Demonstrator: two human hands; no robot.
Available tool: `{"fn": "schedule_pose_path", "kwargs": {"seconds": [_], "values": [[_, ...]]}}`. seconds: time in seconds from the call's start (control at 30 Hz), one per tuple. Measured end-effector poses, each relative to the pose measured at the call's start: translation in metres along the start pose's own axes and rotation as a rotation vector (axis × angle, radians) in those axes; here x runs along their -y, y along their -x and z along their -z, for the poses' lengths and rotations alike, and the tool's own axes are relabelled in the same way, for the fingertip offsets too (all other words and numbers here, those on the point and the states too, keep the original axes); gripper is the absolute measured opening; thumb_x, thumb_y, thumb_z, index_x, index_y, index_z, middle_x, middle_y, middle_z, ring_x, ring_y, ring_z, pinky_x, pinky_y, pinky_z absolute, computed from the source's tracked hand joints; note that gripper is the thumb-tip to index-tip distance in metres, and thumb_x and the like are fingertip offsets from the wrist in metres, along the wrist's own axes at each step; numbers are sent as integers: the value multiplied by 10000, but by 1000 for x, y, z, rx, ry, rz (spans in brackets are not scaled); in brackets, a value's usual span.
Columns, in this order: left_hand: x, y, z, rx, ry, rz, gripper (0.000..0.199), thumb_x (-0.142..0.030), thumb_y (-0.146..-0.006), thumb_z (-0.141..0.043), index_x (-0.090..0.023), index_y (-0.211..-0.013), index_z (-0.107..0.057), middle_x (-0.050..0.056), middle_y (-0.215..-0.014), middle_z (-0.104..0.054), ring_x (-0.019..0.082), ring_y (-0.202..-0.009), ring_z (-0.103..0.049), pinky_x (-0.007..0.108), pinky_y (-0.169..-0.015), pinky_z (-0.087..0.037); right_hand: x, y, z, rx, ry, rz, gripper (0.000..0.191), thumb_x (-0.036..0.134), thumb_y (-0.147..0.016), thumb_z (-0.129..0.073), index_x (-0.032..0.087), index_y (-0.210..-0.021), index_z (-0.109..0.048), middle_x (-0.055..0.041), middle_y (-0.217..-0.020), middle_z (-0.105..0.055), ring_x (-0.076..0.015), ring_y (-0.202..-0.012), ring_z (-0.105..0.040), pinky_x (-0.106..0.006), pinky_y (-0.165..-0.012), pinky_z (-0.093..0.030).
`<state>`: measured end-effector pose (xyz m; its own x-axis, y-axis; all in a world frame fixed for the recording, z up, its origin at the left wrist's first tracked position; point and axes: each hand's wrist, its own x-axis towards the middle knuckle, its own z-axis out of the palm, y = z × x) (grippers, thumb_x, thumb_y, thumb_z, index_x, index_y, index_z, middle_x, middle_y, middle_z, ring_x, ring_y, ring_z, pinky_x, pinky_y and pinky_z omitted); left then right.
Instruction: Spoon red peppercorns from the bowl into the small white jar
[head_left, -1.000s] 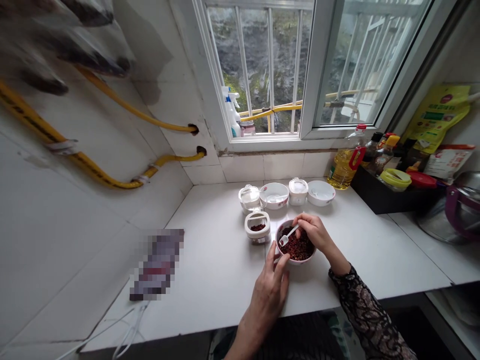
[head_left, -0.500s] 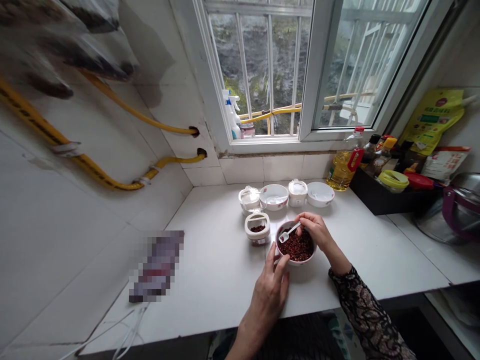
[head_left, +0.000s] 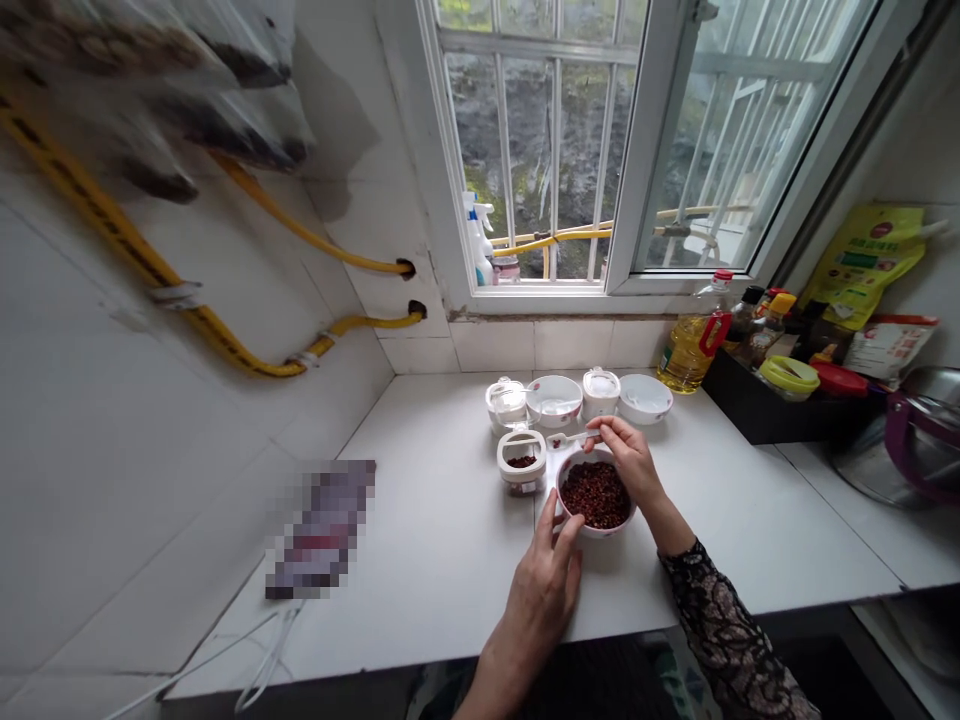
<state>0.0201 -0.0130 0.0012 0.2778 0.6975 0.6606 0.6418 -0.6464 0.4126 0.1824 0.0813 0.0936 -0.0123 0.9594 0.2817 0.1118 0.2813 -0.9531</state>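
A white bowl (head_left: 598, 533) full of dark red peppercorn-like grains stands on the counter. My left hand (head_left: 546, 580) grips its left rim, thumb at the near edge. Above the bowl's far edge, my right hand (head_left: 626, 458) pinches the handle of a small white spoon (head_left: 557, 441), whose scoop holds a few dark red grains. The scoop is between the bowl and an open clear jar (head_left: 522, 475) that holds similar grains. Behind are a lidded jar (head_left: 506, 403), a white bowl (head_left: 554, 402), another white jar (head_left: 601, 393) and a second white bowl (head_left: 645, 398).
An oil bottle (head_left: 694, 340) stands at the back right beside a black rack (head_left: 739, 395) of seasoning bottles. A metal pot (head_left: 885, 450) is at far right. A blurred flat object (head_left: 322, 530) and white cables (head_left: 262, 660) lie on the left. Yellow pipes (head_left: 225, 340) run along the wall.
The spoon has moved from over the grains, up and left past the bowl's far rim, with my right hand. My left hand stays on the bowl. The whole view has shifted slightly.
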Motion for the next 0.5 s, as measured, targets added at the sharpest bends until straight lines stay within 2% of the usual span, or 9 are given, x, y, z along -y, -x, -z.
{"fn": "schedule_pose_path", "kwargs": {"seconds": [0.1,0.17,0.23,0.27,0.33,0.43,0.5], "values": [[1,0,-2,-1,6,-4,467,-17,-879,-440,-174,-1318,-468,242,-1512,-368,255,-1171,-640,338,-868,-598,7,4,-18,65,249,251,211,298,-956,-414,215,-987,-606,-52,-795,-713,-213,-811,-653,-412,-912,-471],[2,0,-2,4,13,-7,518,-9,-868,-432,-173,-1359,-443,245,-1521,-355,244,-1150,-651,330,-856,-602,9,6,-25,169,431,442,202,203,-935,-420,218,-978,-617,-56,-817,-721,-217,-833,-648,-471,-1031,-390],[2,0,-3,8,18,2,564,-3,-860,-423,-182,-1394,-418,239,-1533,-343,236,-1136,-657,325,-849,-604,10,8,-27,245,531,551,227,140,-909,-422,222,-970,-624,-46,-807,-720,-213,-820,-645,-498,-1088,-325],[2,0,-3,8,19,8,566,-4,-861,-422,-187,-1396,-418,233,-1537,-340,236,-1140,-655,325,-849,-605,10,8,-26,246,541,563,239,129,-910,-413,225,-974,-622,-40,-800,-717,-209,-805,-643,-497,-1092,-319],[1,1,-4,0,19,15,525,-12,-873,-424,-187,-1367,-443,229,-1535,-343,247,-1162,-644,334,-859,-602,9,8,-18,167,516,527,240,146,-935,-395,231,-971,-616,-31,-777,-708,-208,-796,-635,-473,-1069,-345],[0,1,-3,-15,18,9,451,-27,-894,-429,-181,-1316,-471,235,-1511,-369,254,-1173,-638,344,-880,-594,7,7,1,8,464,406,218,229,-970,-396,234,-925,-609,-35,-739,-684,-230,-855,-614,-408,-947,-427],[-1,0,-1,-12,16,4,438,-32,-905,-427,-184,-1314,-467,238,-1501,-377,245,-1155,-646,341,-881,-593,5,6,12,-3,471,324,215,251,-967,-408,232,-891,-607,-34,-695,-662,-240,-857,-599,-377,-862,-446]]}}
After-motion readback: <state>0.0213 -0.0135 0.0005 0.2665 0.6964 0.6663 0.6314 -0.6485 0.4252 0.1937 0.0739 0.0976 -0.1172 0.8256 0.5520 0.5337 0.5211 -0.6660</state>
